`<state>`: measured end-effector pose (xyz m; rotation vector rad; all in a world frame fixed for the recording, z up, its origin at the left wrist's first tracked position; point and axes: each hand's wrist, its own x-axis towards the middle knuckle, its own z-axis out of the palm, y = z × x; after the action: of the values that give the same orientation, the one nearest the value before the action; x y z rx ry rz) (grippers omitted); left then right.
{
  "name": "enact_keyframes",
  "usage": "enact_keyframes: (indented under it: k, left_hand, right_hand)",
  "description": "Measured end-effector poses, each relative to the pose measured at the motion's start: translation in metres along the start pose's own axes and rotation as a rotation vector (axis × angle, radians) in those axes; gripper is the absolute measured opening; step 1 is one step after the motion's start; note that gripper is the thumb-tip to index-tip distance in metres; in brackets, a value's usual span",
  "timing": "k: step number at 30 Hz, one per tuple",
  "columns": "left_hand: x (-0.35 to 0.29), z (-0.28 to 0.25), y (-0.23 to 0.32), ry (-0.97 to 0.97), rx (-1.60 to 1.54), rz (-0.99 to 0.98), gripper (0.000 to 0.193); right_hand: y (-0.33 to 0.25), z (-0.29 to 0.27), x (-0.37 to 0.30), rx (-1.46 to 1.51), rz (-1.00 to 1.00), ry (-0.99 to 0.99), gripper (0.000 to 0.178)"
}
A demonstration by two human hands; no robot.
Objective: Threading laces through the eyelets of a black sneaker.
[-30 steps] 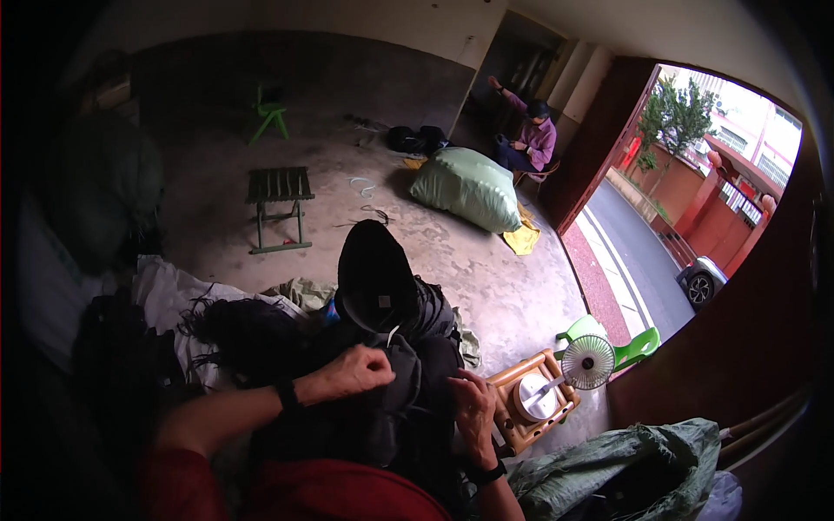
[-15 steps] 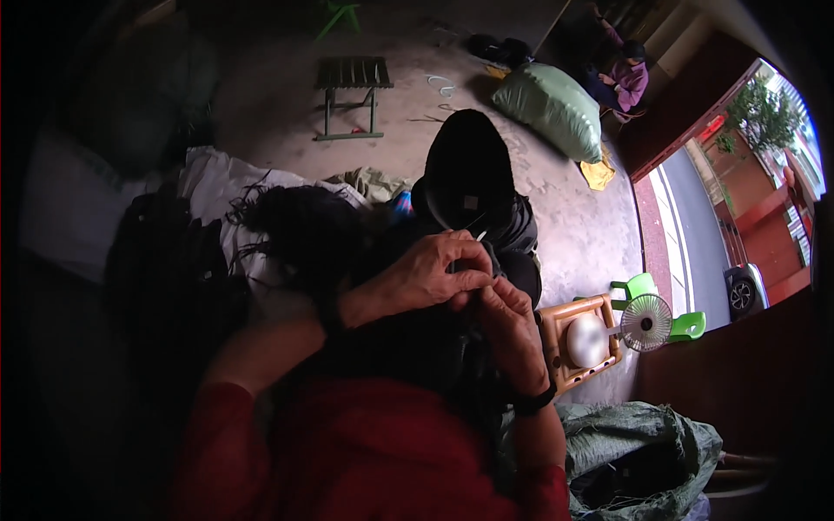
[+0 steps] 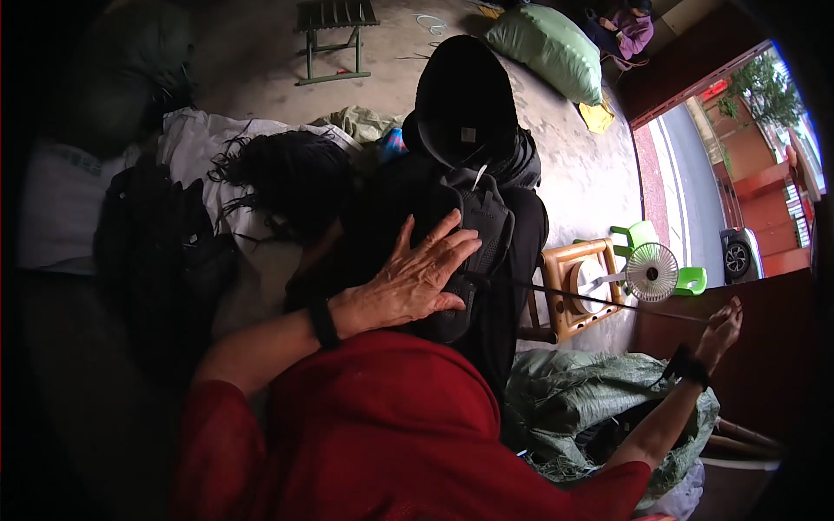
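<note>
The dark shoe point(image 3: 491, 230) lies on the lap point(image 3: 491, 347) under the left hand point(image 3: 417, 273), its fingers spread apart. The right hand point(image 3: 721, 334), fingers closed on a black cord point(image 3: 608, 302), holds it stretched sideways; much seems drawn out, but whatever length is left at the shoe is hidden.

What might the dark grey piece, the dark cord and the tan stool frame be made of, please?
Dark grey piece: probably matte mesh fabric, given its fine pattern. Dark cord: perhaps dull textile, running thin and straight to the right hand; fibre unclear. Tan stool frame: likely bamboo, lightly glossy, from its rounded rails.
</note>
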<state>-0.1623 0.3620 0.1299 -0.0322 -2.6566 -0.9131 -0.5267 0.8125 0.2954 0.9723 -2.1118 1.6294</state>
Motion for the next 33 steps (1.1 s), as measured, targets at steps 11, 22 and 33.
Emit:
enact_keyframes:
  k: [11,22,33]
  left_hand:
    - [-0.007,-0.001,0.006,0.132,-0.176,0.019,0.105]
    - [0.010,0.007,0.016,0.064,-0.020,-0.096,0.109]
    - [0.007,0.015,0.004,0.072,0.029,-0.042,0.111]
  right_hand:
    - [-0.050,0.293,-0.119,0.289,0.714,-0.743,0.027]
    - [-0.094,0.299,-0.099,0.559,0.969,-0.739,0.019]
    - [-0.168,0.271,0.070,0.775,0.186,-0.551,0.036]
